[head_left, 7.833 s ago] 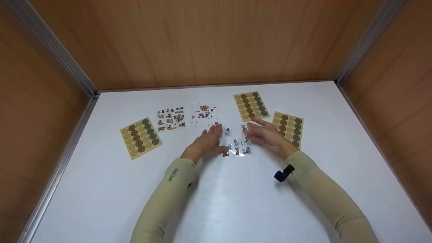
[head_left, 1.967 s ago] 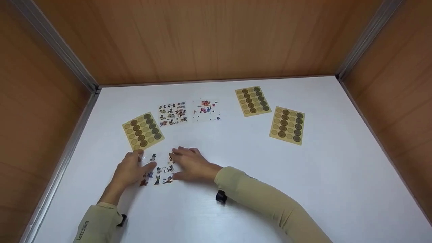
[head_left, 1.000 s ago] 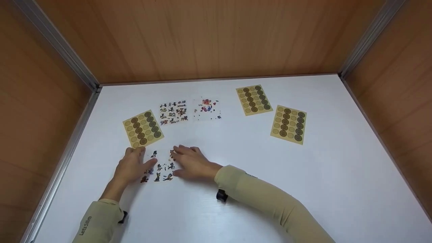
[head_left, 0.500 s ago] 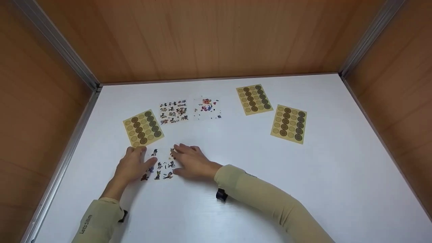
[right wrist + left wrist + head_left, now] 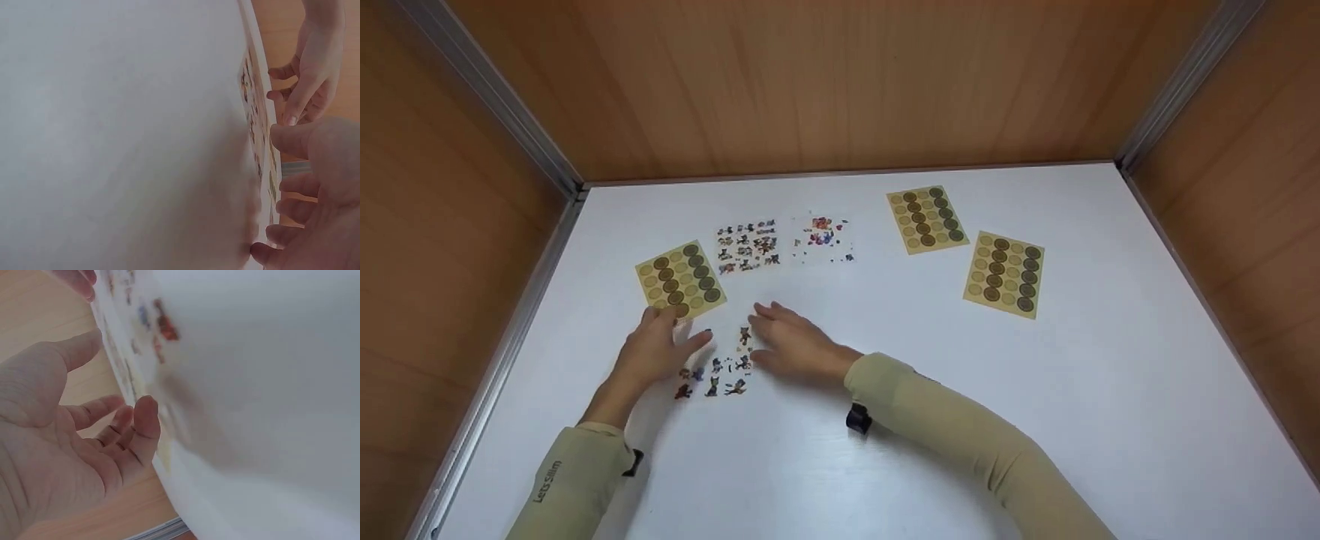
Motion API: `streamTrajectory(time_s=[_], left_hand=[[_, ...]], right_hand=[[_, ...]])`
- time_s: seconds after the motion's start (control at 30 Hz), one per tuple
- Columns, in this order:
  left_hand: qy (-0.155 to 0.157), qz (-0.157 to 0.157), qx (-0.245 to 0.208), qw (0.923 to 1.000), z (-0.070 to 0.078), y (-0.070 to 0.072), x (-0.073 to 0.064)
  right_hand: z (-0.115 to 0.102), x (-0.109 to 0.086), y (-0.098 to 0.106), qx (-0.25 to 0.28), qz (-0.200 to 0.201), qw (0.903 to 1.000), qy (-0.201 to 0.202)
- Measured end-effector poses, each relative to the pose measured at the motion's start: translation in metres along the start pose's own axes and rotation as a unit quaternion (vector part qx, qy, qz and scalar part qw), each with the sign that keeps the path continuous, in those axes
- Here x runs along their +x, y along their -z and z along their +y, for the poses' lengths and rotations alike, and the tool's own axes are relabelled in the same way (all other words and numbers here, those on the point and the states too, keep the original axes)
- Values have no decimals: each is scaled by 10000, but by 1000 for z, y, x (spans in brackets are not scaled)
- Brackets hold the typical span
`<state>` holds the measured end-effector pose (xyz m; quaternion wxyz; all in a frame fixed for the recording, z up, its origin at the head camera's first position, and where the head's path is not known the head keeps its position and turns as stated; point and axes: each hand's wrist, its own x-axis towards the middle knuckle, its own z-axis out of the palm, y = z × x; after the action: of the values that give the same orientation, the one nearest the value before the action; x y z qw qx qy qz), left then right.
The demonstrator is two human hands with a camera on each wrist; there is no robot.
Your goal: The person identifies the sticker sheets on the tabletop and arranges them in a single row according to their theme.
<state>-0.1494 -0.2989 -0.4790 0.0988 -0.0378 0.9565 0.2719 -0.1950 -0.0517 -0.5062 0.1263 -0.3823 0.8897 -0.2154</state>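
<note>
As I read the table [image 5: 885,315] from left to right, the left hand [image 5: 649,354] comes first: released, fingers loosely bent, fingertips over the near edge of the left gold sheet [image 5: 681,274] with its round stickers. Its thumb reaches toward the clear sheet [image 5: 716,367], which carries small figures and appears to lie flat between the two hands, on the near side of the gold one. Thumb contact: cannot tell. Further back, a busier figure sheet [image 5: 747,246]. Next, the right hand [image 5: 796,339] is at the clear sheet's right edge, likewise gripping nothing, fingers extended; whether a fingertip touches, cannot tell. Behind it, a sparse sticker sheet [image 5: 823,240]; then the upper gold sheet [image 5: 928,220] and the outer gold sheet [image 5: 1004,274], both well apart from the work. Step in hand, my judgement: setting the clear sheet in its spot, placement probably near complete. The next move would call for lifting both hands straight off without dragging it, or a light nudge at one edge should it need squaring.
</note>
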Motion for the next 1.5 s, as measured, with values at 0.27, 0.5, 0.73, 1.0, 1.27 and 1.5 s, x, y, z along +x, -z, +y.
streamTrajectory(time_s=[0.27, 0.5, 0.73, 1.0, 1.27, 1.5], left_hand=[[-1165, 141, 17, 9931, 36, 13, 34], [-1391, -5, 255, 9899, 71, 1, 76], [-1065, -236, 291, 9936, 91, -22, 117], [-819, -78, 353, 9960, 108, -44, 152], [-1110, 66, 956, 9892, 123, -53, 173], [-1127, -207, 1185, 9863, 124, -55, 175]], right_hand=[[57, 8, 39, 125, 282, 9983, -488], [110, 1, 71, 324, 663, 9885, -1323], [147, -6, 92, 101, 528, 9860, -1576], [163, -2, 94, 93, 493, 9867, -1546], [167, 9, 90, -175, 401, 9890, -1412], [171, 15, 88, -345, 318, 9904, -1303]])
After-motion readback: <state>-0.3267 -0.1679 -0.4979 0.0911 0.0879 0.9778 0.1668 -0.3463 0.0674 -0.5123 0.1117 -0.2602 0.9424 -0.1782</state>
